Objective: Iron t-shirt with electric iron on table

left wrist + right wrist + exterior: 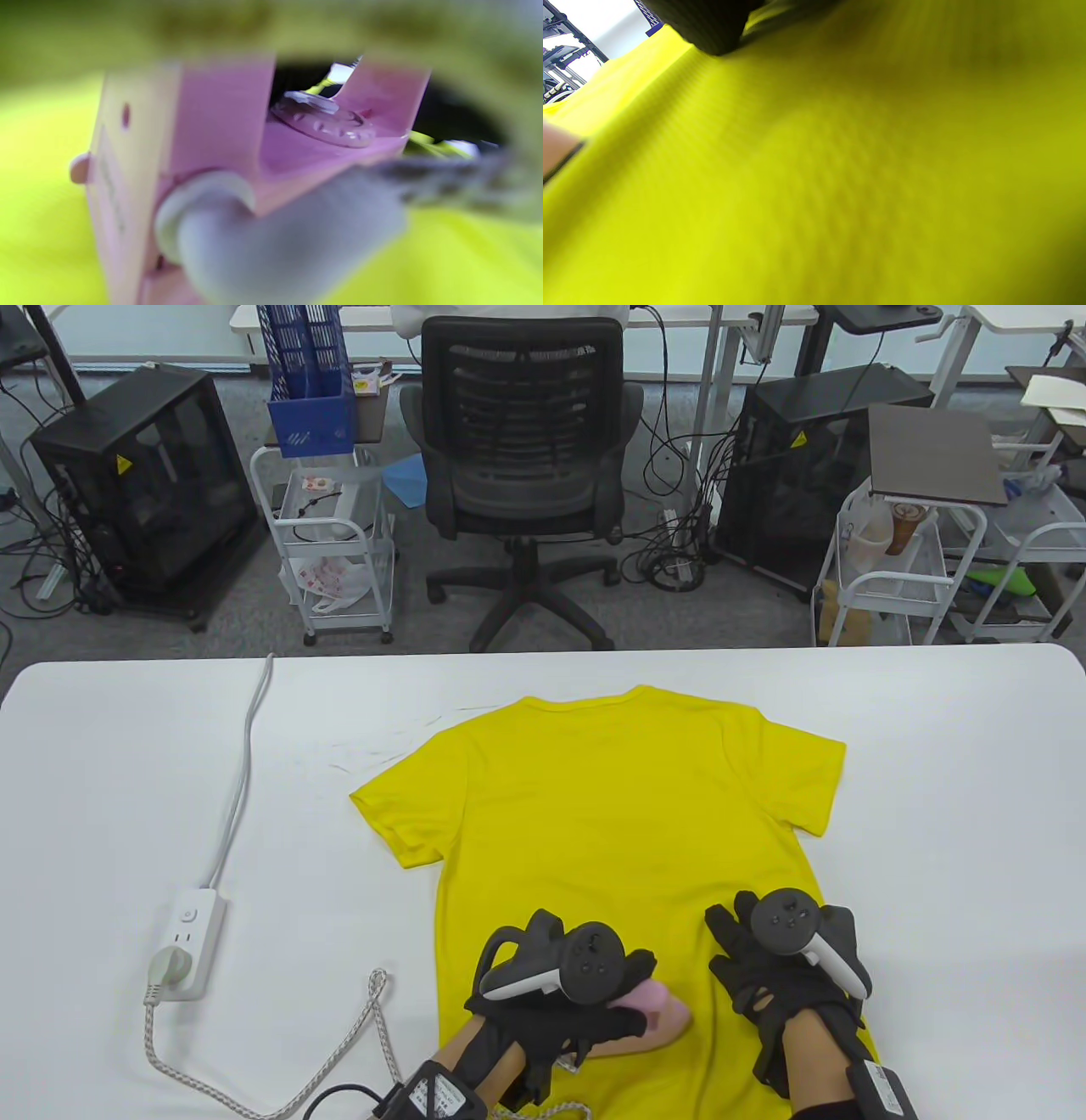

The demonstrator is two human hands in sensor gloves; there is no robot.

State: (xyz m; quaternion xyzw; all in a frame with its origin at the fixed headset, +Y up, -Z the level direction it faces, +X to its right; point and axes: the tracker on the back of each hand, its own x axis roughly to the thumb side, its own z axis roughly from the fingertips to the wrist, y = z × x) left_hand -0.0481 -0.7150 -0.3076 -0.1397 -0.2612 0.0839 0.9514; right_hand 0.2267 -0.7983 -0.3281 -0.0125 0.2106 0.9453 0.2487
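Holding the pink iron (652,1016) tight in the left hand (556,1010), low on the yellow shirt (611,814) on the surface. Pressing flat with the right hand (785,976), fingers straight. Maybe burning that hand if sliding too close.

On the white table (933,814): 1 yellow short-sleeved cotton t-shirt (619,814), 1 pink-and-cream electric iron (653,1014), 1 white power strip (188,937), 1 braided cord (365,1035). Black-gloved hands: 2, left (551,993) and right (785,976).
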